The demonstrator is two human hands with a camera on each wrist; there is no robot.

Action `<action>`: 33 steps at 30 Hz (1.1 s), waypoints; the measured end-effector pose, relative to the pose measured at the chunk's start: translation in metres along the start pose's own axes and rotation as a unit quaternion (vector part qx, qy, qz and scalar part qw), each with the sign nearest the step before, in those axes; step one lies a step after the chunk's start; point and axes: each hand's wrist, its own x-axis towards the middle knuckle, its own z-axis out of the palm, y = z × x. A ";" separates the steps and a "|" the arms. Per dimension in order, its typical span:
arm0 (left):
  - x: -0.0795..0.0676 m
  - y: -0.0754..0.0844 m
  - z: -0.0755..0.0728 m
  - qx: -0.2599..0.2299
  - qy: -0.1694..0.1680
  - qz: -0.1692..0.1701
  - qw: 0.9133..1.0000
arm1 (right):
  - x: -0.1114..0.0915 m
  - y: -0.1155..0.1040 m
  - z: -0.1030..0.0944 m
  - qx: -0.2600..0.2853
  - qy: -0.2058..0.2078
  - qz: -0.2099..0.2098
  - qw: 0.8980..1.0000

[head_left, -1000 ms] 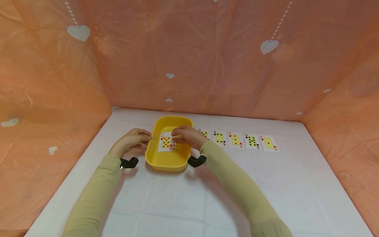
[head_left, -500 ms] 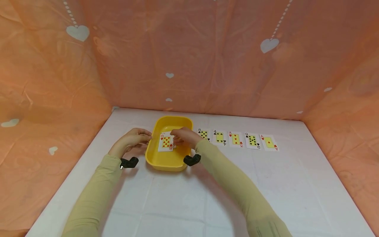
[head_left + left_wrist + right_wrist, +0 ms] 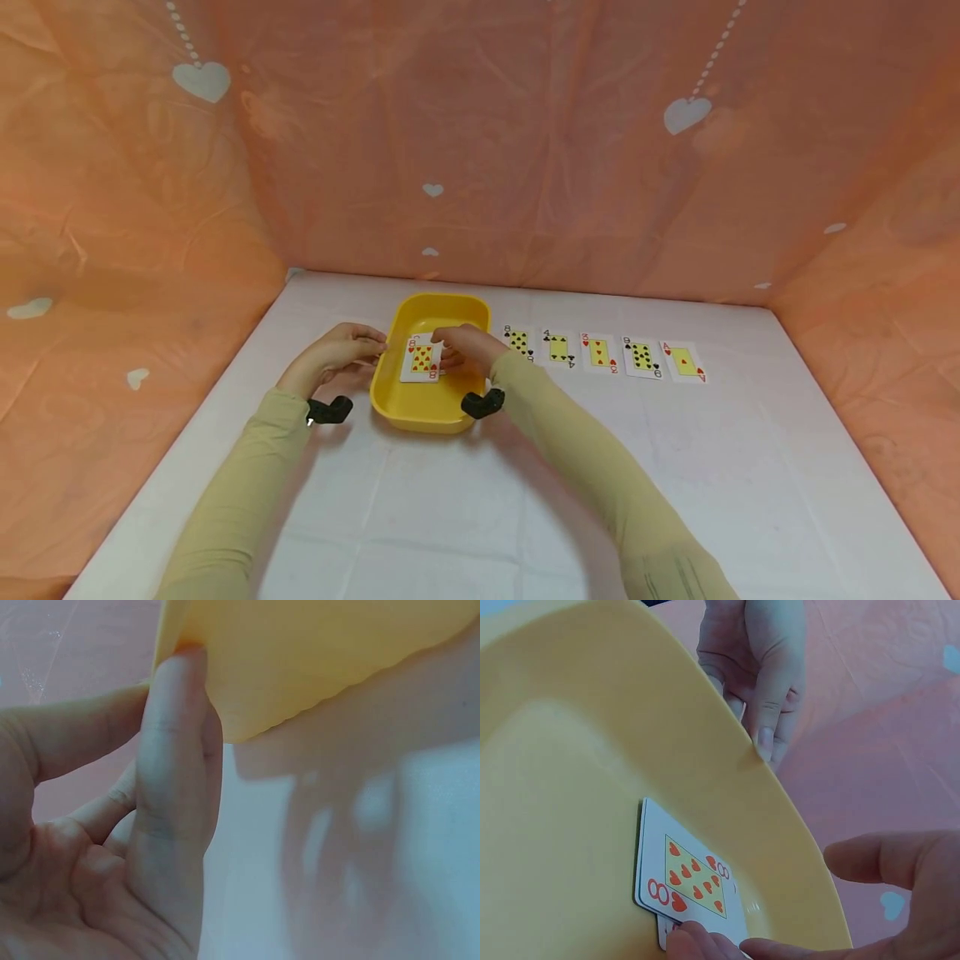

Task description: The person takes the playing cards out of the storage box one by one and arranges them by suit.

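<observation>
A yellow plastic tub [image 3: 405, 410] stands on the white cloth. Inside lies a small stack of playing cards, with the eight of hearts [image 3: 422, 359] face up on top. My left hand [image 3: 341, 354] pinches the tub's left rim between thumb and fingers. The right hand [image 3: 474, 348] reaches into the tub from the right. In the right wrist view its fingertips [image 3: 694, 941] touch the stack's edge, where the corner of a lower card [image 3: 661, 930] sticks out. The thumb [image 3: 866, 859] stands apart from the cards. The other lower cards are hidden.
Right of the tub, several cards lie face up in a row: eight of spades [image 3: 519, 342], four of clubs [image 3: 557, 347], three of hearts [image 3: 598, 352], nine of spades [image 3: 641, 357], ace of hearts [image 3: 683, 362]. Orange cloth walls [image 3: 510, 150] enclose the table's back and sides.
My right hand has turned and shifted slightly left, its thumb lifting from the fingers. The lower card beside the eight of hearts is now covered in the head view. The left hand stays put.
</observation>
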 end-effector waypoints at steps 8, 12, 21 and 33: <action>0.000 0.001 0.000 0.000 -0.001 -0.003 1.000 | 0.002 0.002 0.003 0.055 0.019 0.015 0.998; 0.000 0.001 0.000 -0.001 0.001 -0.007 1.000 | 0.006 0.003 0.005 0.081 0.027 0.026 0.996; 0.001 0.000 0.000 0.003 0.004 0.003 1.000 | 0.010 0.005 0.009 0.066 0.021 0.016 0.997; 0.001 0.001 0.001 -0.006 0.006 -0.004 1.000 | 0.017 0.012 0.013 -0.010 0.017 -0.004 1.000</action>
